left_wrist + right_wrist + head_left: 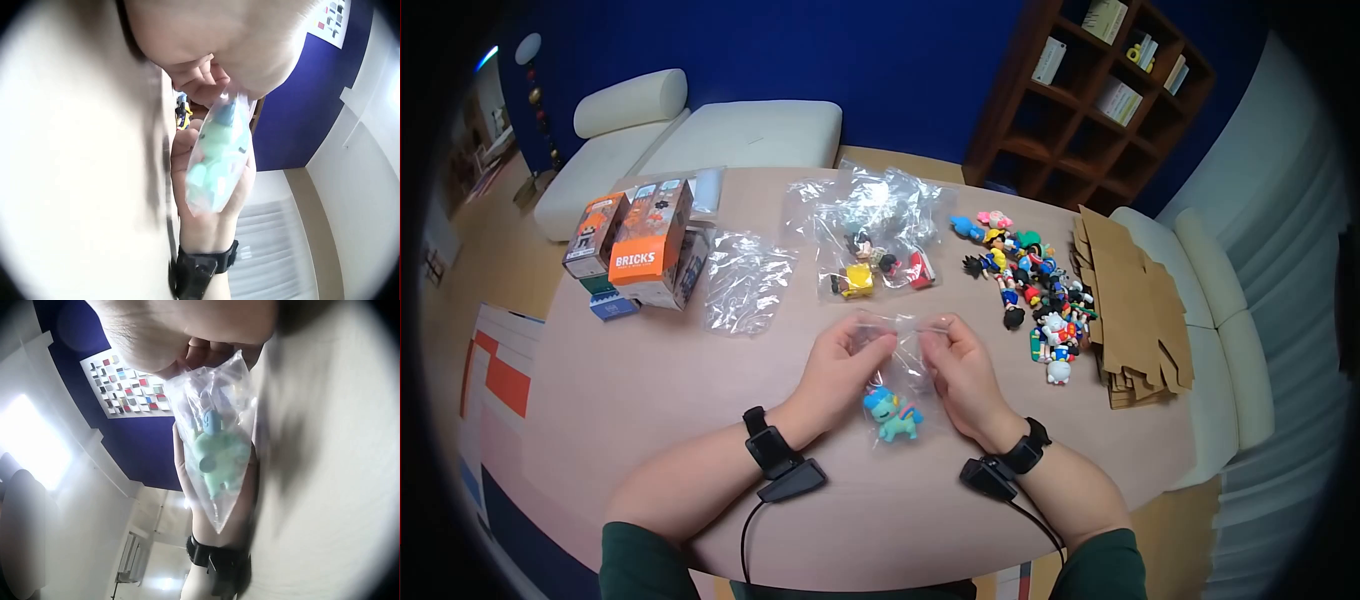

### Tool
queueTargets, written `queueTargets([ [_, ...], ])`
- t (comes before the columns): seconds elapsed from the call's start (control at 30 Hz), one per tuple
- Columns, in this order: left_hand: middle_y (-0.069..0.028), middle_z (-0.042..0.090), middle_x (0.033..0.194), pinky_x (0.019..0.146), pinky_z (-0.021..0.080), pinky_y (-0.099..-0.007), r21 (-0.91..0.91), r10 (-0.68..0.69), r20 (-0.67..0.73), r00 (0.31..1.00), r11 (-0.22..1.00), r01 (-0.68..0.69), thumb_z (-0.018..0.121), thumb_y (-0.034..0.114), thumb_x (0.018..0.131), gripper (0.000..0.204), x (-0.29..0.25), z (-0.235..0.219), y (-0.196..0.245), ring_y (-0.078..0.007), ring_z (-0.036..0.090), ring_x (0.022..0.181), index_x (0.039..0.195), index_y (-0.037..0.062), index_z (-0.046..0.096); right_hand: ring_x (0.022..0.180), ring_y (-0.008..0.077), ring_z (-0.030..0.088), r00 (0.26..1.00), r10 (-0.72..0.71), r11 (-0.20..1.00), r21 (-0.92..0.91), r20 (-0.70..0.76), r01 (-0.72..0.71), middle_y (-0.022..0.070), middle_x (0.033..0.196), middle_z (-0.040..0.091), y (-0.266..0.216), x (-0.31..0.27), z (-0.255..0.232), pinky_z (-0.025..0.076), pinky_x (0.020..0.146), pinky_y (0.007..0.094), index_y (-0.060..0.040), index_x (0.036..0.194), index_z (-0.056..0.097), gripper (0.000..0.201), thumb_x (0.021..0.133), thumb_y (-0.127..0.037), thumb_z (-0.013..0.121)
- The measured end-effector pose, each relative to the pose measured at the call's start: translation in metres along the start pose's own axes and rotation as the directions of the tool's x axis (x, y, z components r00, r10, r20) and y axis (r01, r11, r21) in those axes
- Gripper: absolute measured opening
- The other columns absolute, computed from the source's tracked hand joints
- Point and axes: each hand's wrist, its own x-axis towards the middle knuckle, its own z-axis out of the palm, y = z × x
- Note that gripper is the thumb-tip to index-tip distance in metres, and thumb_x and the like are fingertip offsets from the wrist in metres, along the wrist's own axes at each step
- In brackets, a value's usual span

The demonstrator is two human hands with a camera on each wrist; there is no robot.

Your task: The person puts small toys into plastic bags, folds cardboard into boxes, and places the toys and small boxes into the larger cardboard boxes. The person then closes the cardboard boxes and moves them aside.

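Both hands pinch the upper edge of a clear plastic bag, the left hand at one side and the right hand at the other. Fingers curl in behind the plastic, with the thumbs towards me. Low in the bag sits a mint-green pony figurine with a blue mane and some pink and yellow on it. Both wrist views show the bag hanging from the fingers, its lower corner pointing down.
Beyond the hands lie bagged figurines and a flat plastic bag. Small boxes are stacked at the left. A pile of loose figurines lies at the right, beside flattened cardboard. All rest on the table.
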Motion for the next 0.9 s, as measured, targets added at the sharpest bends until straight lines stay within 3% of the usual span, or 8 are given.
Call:
queueTargets([
  [0.1,0.0015,0.064,0.092,0.067,0.045,-0.0203,-0.212,0.125,-0.205,0.971,0.963,-0.169,0.063,0.012,0.100,0.012,0.007,-0.003,-0.007,-0.0035,0.057,0.079,0.110,0.0055,0.061,0.068,0.0022,0.055,0.995,0.104,0.993,-0.059,0.002,-0.104,-0.0043,0.081,0.061,-0.011,-0.007,0.014,0.041,0.056,0.0194,-0.0062,0.109,0.060,0.018,0.097,-0.017,0.069],
  [0.17,0.0009,0.063,0.093,0.069,0.046,-0.0215,-0.259,0.123,-0.228,0.966,0.948,-0.182,0.062,0.011,0.100,0.009,0.009,-0.006,-0.004,-0.0049,0.058,0.081,0.108,0.0074,0.060,0.070,0.0011,0.055,0.967,0.195,0.954,-0.260,0.163,-0.149,-0.0043,0.082,0.061,-0.004,-0.002,0.000,0.041,0.056,0.0189,-0.0055,0.112,0.058,0.024,0.096,-0.018,0.071],
  [0.27,0.0001,0.060,0.092,0.071,0.048,-0.0234,-0.264,0.102,-0.245,0.964,0.950,-0.167,0.059,0.015,0.102,0.005,0.007,-0.007,0.000,-0.0072,0.058,0.082,0.104,0.0100,0.057,0.072,0.0004,0.054,0.957,0.224,0.914,-0.381,0.184,-0.140,-0.0047,0.084,0.059,-0.014,0.000,-0.008,0.042,0.058,0.0190,-0.0063,0.112,0.056,0.025,0.096,-0.017,0.072],
  [0.4,-0.0004,0.060,0.090,0.070,0.048,-0.0247,-0.319,0.088,-0.270,0.959,0.932,-0.175,0.058,0.021,0.104,0.010,0.010,-0.009,-0.003,-0.0087,0.058,0.080,0.103,0.0102,0.057,0.075,0.0005,0.054,0.968,0.149,0.950,-0.301,0.200,-0.084,-0.0037,0.089,0.060,-0.006,0.000,-0.013,0.044,0.062,0.0186,-0.0071,0.107,0.055,0.023,0.095,-0.015,0.072],
  [0.47,-0.0004,0.060,0.089,0.070,0.048,-0.0251,-0.320,0.074,-0.280,0.957,0.933,-0.166,0.058,0.022,0.104,0.012,0.012,-0.012,-0.003,-0.0091,0.058,0.079,0.102,0.0102,0.057,0.080,0.0009,0.055,0.925,0.200,0.918,-0.393,0.323,-0.061,-0.0033,0.091,0.059,-0.012,-0.003,-0.012,0.045,0.066,0.0187,-0.0077,0.104,0.054,0.021,0.095,-0.014,0.073],
  [0.57,-0.0010,0.062,0.087,0.064,0.047,-0.0228,-0.302,0.076,-0.208,0.975,0.943,-0.138,0.063,0.023,0.102,0.015,0.012,-0.015,-0.003,-0.0065,0.059,0.074,0.104,0.0078,0.060,0.083,0.0024,0.056,0.914,0.057,0.917,-0.382,0.401,0.110,-0.0024,0.094,0.060,-0.001,0.000,-0.016,0.046,0.072,0.0201,-0.0069,0.106,0.056,0.020,0.096,-0.015,0.071],
  [0.73,0.0009,0.066,0.091,0.066,0.047,-0.0210,-0.079,-0.040,0.027,0.999,0.996,0.042,0.068,0.019,0.099,0.016,-0.001,-0.004,0.005,-0.0036,0.058,0.078,0.107,0.0047,0.066,0.086,0.0042,0.059,0.980,-0.051,0.960,-0.261,0.192,0.101,-0.0017,0.096,0.062,-0.005,-0.002,-0.010,0.049,0.076,0.0221,-0.0053,0.107,0.059,0.015,0.098,-0.014,0.067],
  [0.9,0.0008,0.067,0.092,0.068,0.048,-0.0204,-0.098,0.026,0.058,0.998,0.995,-0.020,0.069,0.017,0.098,0.017,0.001,-0.003,0.000,-0.0033,0.060,0.078,0.109,0.0045,0.066,0.088,0.0050,0.061,0.988,-0.047,0.970,-0.230,0.144,0.079,-0.0012,0.094,0.064,-0.006,-0.003,-0.010,0.051,0.076,0.0228,-0.0046,0.105,0.061,0.011,0.099,-0.012,0.065],
])
